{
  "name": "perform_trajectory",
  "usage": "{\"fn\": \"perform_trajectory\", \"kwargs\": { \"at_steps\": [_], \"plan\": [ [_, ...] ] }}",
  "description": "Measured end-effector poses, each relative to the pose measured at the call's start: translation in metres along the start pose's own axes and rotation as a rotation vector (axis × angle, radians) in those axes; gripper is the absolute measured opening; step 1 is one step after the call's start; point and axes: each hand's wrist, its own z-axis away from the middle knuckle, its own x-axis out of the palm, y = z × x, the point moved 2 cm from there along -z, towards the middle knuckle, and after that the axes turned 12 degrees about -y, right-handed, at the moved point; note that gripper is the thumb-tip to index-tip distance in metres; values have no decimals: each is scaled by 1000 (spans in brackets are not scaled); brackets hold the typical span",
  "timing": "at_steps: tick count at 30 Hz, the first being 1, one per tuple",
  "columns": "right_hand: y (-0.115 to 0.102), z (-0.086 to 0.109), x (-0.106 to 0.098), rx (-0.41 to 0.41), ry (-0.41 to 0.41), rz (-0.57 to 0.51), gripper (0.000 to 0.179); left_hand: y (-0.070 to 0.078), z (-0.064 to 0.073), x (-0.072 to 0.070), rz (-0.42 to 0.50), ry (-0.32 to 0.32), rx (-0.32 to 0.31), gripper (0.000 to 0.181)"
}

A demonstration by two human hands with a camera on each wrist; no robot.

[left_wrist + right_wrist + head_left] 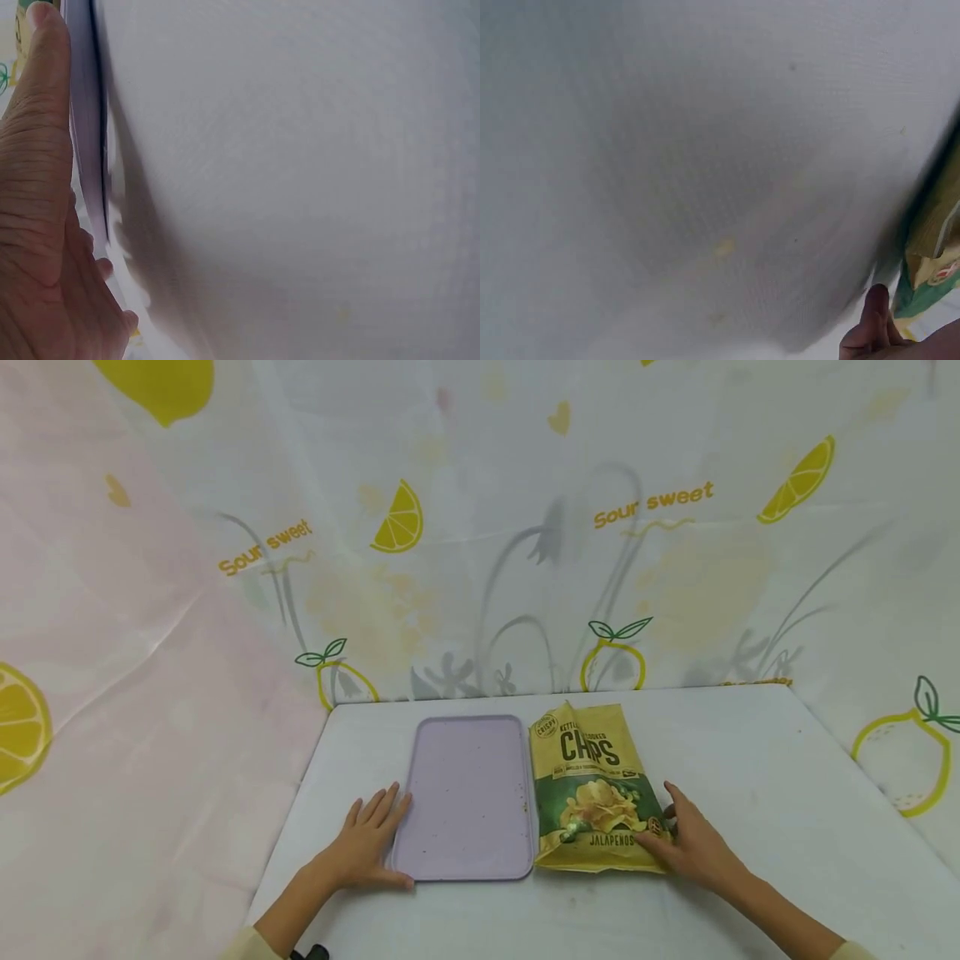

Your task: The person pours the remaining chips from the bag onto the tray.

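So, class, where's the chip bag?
In the head view, the chip bag lies right of the purple tray, its lower right edge at the right hand.

The tray (465, 793) looks like smooth matt plastic, the chip bag (592, 789) crinkled film.

We face a lemon-printed fabric backdrop (465, 602) lettered "Sour sweet". We see a white tabletop (757, 793) against it.

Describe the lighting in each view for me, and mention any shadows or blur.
Head view: soft, fairly even light, big lettering on the chip bag readable; left wrist view: a soft-edged shadow on the white table beside the tray and left hand; right wrist view: dim and greyish, the table's surface looking soft, darker beside the bag.
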Motion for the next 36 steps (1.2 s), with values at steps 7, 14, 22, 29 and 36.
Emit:
{"fn": "perform_trajectory", "kwargs": {
  "at_steps": [7,14,22,29,36],
  "plan": [
    [4,-5,-2,171,-211,-181,67,-1,-4,-4,23,-26,-10,134],
    [6,-9,0,173,-337,-338,48,-2,-5,-3,80,-54,-18,136],
    [1,-12,-2,268,-387,-607,70,-4,-3,0,94,-40,-44,136],
    [-4,-11,13,348,-382,-709,80,-4,-4,3,125,-64,-56,135],
    [-10,-12,16,357,-162,-528,82,-6,-4,3,117,-40,-71,133]
  ]
}}
